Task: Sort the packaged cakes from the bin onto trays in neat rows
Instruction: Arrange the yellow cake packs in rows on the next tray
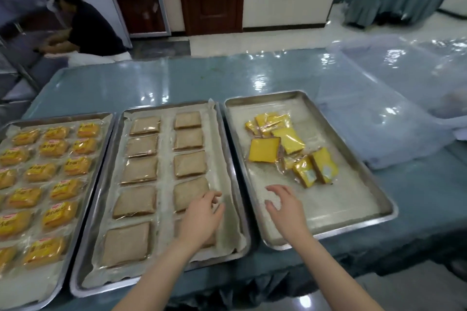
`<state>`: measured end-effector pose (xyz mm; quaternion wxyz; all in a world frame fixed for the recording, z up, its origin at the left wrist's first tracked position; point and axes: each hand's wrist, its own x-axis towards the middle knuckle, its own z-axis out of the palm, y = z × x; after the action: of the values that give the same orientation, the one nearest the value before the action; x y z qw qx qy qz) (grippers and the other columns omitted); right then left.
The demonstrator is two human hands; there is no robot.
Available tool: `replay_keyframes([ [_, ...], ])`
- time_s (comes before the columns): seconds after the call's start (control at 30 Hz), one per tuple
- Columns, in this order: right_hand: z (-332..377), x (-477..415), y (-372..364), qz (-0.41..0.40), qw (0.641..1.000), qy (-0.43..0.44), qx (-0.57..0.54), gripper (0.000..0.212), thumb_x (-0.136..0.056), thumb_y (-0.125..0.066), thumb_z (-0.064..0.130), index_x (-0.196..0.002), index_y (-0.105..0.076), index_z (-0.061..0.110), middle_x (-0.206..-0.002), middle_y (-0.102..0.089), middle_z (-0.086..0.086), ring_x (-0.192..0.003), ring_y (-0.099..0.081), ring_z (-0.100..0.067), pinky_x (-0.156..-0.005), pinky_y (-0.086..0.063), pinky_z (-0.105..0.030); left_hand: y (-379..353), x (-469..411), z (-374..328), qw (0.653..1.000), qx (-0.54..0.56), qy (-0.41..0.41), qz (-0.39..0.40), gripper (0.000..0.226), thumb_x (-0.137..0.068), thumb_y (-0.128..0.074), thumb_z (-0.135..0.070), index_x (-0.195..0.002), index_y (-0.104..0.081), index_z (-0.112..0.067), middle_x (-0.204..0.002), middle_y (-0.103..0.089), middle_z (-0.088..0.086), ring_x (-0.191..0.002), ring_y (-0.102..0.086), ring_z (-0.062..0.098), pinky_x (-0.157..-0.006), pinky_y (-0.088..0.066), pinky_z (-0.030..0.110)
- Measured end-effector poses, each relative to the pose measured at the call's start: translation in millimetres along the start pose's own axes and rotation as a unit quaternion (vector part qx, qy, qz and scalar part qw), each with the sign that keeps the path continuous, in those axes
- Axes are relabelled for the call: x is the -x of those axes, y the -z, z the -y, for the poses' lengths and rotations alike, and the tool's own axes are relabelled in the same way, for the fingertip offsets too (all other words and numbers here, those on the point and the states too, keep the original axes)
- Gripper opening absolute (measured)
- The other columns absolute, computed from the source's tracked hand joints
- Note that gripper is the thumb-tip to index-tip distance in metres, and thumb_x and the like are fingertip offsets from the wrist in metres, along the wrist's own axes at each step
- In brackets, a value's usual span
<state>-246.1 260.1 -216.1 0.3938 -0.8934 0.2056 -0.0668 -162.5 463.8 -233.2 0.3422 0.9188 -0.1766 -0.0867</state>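
Three steel trays lie side by side. The middle tray [231,149] holds two neat rows of brown packaged cakes [139,170]. My left hand [202,218] hovers over the near end of its right row, fingers relaxed, covering the nearest cake there. The right tray [379,199] carries a loose heap of yellow packaged cakes [288,140]. My right hand [284,206] is open above this tray's bare near part, short of the heap. The left tray [101,159] is filled with rows of orange-wrapped cakes [54,148].
The trays sit on a blue table [177,81] under clear plastic sheeting. A large crumpled plastic bag [394,98] lies to the right of the trays. A person [88,30] crouches on the floor beyond the table's far left corner.
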Motion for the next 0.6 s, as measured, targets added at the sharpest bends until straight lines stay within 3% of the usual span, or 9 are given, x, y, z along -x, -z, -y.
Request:
replay_keyframes([
  [0.2,-44.9,-45.2,70.1,-0.052,0.992,-0.079,0.078,0.047,-0.085,-0.067,0.026,-0.130,-0.056,0.018,-0.130,-0.050,-0.008,-0.123,-0.045,-0.025,-0.102,-0.033,-0.031,-37.6,-63.5,-61.9,0.996,0.037,-0.069,0.040,0.030,-0.089,-0.062,-0.030,-0.118,-0.061,-0.023,-0.098,-0.057,-0.008,-0.089,-0.055,0.006,-0.088,-0.047,0.028],
  [0.37,-65.1,-100.9,96.0,-0.034,0.988,-0.073,0.135,0.063,-0.082,-0.067,0.044,-0.139,-0.046,0.029,-0.144,-0.038,-0.008,-0.135,-0.034,-0.028,-0.111,-0.030,-0.037,-66.4,-127.5,-97.5,0.994,0.042,-0.094,0.038,0.038,-0.090,-0.061,-0.035,-0.126,-0.057,-0.023,-0.113,-0.052,-0.006,-0.109,-0.054,0.013,-0.094,-0.039,0.025],
  [0.5,-69.1,-165.5,106.9,-0.016,0.986,-0.055,0.157,0.067,-0.084,-0.059,0.056,-0.144,-0.036,0.036,-0.153,-0.027,-0.003,-0.141,-0.025,-0.024,-0.114,-0.025,-0.038,-86.0,-187.5,-112.6,0.996,0.069,-0.063,-0.007,0.043,-0.089,-0.062,-0.038,-0.129,-0.055,-0.023,-0.126,-0.046,0.001,-0.123,-0.044,0.021,-0.107,-0.034,0.034],
  [0.6,-71.1,-221.3,109.5,0.041,0.984,-0.039,0.166,0.071,-0.087,-0.054,0.059,-0.148,-0.028,0.037,-0.155,-0.023,-0.001,-0.143,-0.020,-0.025,-0.115,-0.023,-0.041,-97.9,-231.1,-113.2,0.996,0.076,0.023,-0.032,0.058,-0.089,-0.059,-0.048,-0.139,-0.045,-0.023,-0.137,-0.039,0.004,-0.130,-0.038,0.025,-0.111,-0.032,0.043],
])
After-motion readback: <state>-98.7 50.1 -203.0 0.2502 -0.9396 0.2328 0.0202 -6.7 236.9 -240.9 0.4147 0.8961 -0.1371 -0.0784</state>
